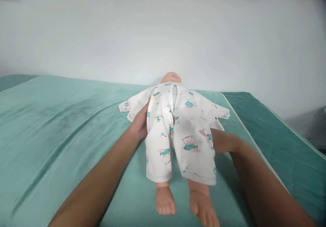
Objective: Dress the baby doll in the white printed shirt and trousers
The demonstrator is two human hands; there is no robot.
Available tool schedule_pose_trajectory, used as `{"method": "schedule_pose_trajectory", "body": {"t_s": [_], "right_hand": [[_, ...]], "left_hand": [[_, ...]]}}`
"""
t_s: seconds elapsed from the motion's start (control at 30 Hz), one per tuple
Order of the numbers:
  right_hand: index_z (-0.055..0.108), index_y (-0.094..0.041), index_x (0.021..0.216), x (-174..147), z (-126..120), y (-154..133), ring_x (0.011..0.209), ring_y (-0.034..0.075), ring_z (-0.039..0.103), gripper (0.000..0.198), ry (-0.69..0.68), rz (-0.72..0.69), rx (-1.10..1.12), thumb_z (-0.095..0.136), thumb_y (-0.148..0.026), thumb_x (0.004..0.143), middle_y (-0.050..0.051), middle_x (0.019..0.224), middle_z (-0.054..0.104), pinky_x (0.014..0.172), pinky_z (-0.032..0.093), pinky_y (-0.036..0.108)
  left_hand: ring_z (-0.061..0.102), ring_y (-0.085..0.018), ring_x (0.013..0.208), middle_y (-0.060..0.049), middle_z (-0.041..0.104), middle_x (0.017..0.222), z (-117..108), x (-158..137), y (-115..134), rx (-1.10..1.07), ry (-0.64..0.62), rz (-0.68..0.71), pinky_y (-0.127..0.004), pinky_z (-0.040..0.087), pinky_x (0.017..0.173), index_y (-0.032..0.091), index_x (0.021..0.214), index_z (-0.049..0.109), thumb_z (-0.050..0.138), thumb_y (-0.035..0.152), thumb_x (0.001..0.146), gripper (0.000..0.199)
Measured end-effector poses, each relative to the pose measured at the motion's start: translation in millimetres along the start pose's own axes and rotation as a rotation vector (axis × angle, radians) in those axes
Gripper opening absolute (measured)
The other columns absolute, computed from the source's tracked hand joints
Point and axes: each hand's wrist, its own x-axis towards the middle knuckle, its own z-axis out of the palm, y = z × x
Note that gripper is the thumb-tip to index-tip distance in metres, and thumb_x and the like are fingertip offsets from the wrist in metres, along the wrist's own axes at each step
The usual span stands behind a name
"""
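Note:
A baby doll [165, 196] lies on its back, its head far off and its bare feet toward me. It wears white trousers [160, 145] printed with cartoon animals and a matching long-sleeved top [212, 108], whose sleeves spread out to both sides. My left hand [140, 123] is closed at the left side of the trousers near the waist; its fingertips are hidden by the cloth. On the other side my right hand [218, 140] reaches in behind the right trouser leg, with only the part near the wrist showing and the fingers hidden.
The doll rests on a light green sheet [63, 125] with a few creases. A darker green strip [275, 128] with a pale edge runs along the right. A white wall [102, 40] stands right behind the doll's head.

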Motion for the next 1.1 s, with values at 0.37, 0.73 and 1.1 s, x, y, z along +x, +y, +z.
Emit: {"method": "schedule_pose_trajectory", "body": {"t_s": [0.37,0.73,1.1], "right_hand": [[0.068,-0.020,0.084,-22.0,3.0,-58.6,0.074,0.015,0.059,0.031,0.086,-0.001,-0.002,0.056,-0.048,0.092,0.000,0.078,0.065,0.068,0.044,0.027],[0.064,-0.011,0.103,-6.1,100.9,-119.3,0.089,0.027,0.065,0.023,-0.106,0.162,-0.842,0.055,-0.005,0.083,0.013,0.095,0.066,0.069,0.050,0.036],[0.067,-0.015,0.092,-13.9,108.4,-118.6,0.073,0.024,0.065,0.011,-0.028,-0.127,-0.727,0.060,-0.019,0.084,0.009,0.084,0.069,0.057,0.048,0.036]], "left_hand": [[0.057,-0.028,0.124,-0.006,0.068,0.128,-16.7,-3.0,-9.9,0.472,0.191,0.183,-0.040,0.042,0.109,0.024,0.118,0.070,0.054,0.065,0.086,0.055],[0.063,-0.021,0.090,-0.005,0.071,0.100,-33.4,-16.1,-15.2,0.661,0.438,0.399,-0.031,0.050,0.077,0.020,0.103,0.070,0.061,0.051,0.083,0.038],[0.055,-0.016,0.082,-0.001,0.066,0.088,-32.9,-16.7,-8.5,0.926,0.530,0.401,-0.027,0.042,0.072,0.020,0.093,0.070,0.057,0.046,0.086,0.030]]}}
